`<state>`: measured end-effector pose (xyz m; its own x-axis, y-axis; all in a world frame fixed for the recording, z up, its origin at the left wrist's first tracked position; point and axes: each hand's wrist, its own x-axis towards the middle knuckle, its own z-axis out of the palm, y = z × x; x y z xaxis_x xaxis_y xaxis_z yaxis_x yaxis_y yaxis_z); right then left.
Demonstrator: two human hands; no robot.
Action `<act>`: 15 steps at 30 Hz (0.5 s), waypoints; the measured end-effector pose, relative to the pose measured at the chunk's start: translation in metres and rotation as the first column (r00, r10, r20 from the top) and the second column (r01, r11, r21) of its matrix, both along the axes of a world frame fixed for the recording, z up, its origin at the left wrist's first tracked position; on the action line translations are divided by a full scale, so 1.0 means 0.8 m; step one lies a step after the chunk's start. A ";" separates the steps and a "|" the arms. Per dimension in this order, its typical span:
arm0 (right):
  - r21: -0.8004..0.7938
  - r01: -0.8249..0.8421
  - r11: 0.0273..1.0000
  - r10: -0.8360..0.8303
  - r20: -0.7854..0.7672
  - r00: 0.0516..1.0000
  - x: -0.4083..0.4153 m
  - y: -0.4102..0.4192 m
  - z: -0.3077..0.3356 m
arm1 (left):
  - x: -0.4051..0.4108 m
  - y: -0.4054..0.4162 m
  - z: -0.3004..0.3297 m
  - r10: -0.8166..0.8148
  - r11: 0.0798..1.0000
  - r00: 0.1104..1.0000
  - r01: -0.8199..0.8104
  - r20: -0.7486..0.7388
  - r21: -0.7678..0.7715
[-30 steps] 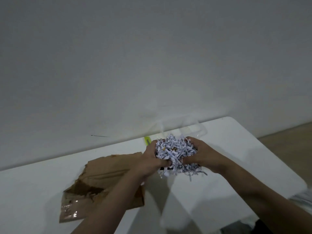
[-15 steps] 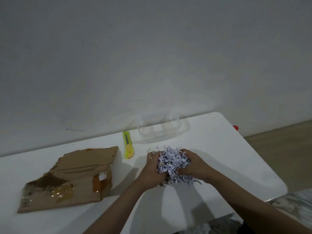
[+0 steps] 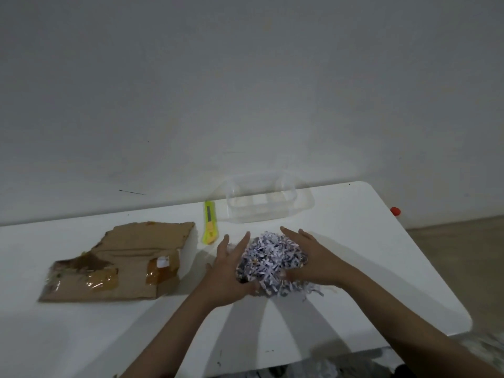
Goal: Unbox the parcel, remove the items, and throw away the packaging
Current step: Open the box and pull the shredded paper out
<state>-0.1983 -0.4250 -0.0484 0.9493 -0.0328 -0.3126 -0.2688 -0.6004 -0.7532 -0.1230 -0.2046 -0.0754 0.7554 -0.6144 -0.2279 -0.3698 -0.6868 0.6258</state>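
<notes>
Two bare forearms enter from the lower edge, each ending in a bare hand — the left hand (image 3: 227, 271) and the right hand (image 3: 313, 257). No sleeve shows on either arm; both are uncovered from the wrist back to where they leave the picture near the elbow. The wrists are plain, and so are the fingers (image 3: 290, 232). Both forearms are slim and taper evenly toward the wrists. The nails are short — their detail is too dim to make out. The light is low, so fine marks on the hands cannot be told.
</notes>
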 end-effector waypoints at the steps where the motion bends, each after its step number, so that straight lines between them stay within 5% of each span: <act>1: -0.012 0.014 1.000 -0.015 -0.004 1.000 -0.002 0.000 0.008 | -0.002 0.002 0.005 0.000 1.000 1.000 0.000 0.012 -0.022; 9: -0.278 0.302 0.912 -0.228 0.269 0.936 0.016 0.035 0.056 | 0.001 0.036 0.057 0.135 0.943 0.979 -0.079 0.155 -0.322; 15: -0.155 0.337 0.929 -0.246 0.423 0.872 0.061 0.120 0.072 | 0.037 0.112 0.088 0.291 0.890 0.940 -0.196 0.181 -0.412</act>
